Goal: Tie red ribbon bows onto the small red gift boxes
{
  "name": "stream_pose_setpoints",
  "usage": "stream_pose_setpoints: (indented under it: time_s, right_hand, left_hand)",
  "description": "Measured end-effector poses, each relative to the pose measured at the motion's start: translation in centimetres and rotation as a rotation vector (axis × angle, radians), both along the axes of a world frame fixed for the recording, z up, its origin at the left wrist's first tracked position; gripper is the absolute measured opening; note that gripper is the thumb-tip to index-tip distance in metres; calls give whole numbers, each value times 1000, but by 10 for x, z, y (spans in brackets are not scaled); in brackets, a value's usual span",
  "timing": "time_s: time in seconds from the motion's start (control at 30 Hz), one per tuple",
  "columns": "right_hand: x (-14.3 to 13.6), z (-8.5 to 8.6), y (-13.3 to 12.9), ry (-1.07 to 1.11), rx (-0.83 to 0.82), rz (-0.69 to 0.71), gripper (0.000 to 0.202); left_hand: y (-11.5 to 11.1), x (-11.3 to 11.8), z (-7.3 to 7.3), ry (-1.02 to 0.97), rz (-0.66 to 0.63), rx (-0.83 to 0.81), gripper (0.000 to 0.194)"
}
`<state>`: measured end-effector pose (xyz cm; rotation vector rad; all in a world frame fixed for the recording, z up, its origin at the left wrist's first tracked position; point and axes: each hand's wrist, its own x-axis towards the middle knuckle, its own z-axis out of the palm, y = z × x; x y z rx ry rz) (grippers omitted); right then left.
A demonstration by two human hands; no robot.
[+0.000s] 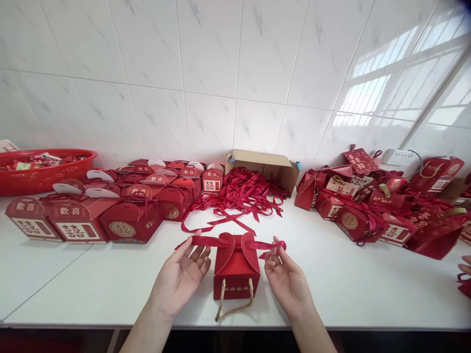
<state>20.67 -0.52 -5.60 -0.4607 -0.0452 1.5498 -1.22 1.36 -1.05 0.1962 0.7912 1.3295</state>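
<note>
A small red gift box [235, 267] with a gold rope handle [235, 312] hanging at its front stands upright on the white table, between my hands. A dark red ribbon [209, 241] runs through its top flaps and stretches out to both sides. My left hand [180, 274], palm up, pinches the ribbon's left part between thumb and forefinger, the other fingers loosely curled. On the other side my right hand [289, 274] pinches the right part near its looped end. Neither hand touches the box itself.
Rows of red gift boxes [132, 218] stand at left, before a red basket [47, 181] of wrapped sweets. Loose ribbons [243, 189] spill from a cardboard box [263, 158] by the tiled wall. Beribboned boxes [358, 220] crowd the right; another person's hand [466, 264] shows at the right edge.
</note>
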Motion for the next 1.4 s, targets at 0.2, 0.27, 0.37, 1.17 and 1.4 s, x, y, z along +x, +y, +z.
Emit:
stream_pose_setpoints:
  time_s: [0.2,0.27,0.37,1.17,1.4]
  right_hand:
    - [2,2,2,44,-93,-72,20]
    - [4,5,0,53,-97,-52,16]
    - [3,7,-4,14,-71,-39,23]
    - [22,20,8,-686,65,-288,18]
    - [28,67,18,-909,295,-496,25]
  left_hand:
    - [-5,-1,-3,-126,48,-85,18]
    - [-9,1,-4,-120,56,-87,19]
    - [-12,3,-4,-118,53,-98,19]
    - [-6,-2,9,217,286,284,12]
    - [4,-2,38,505,363,617,8]
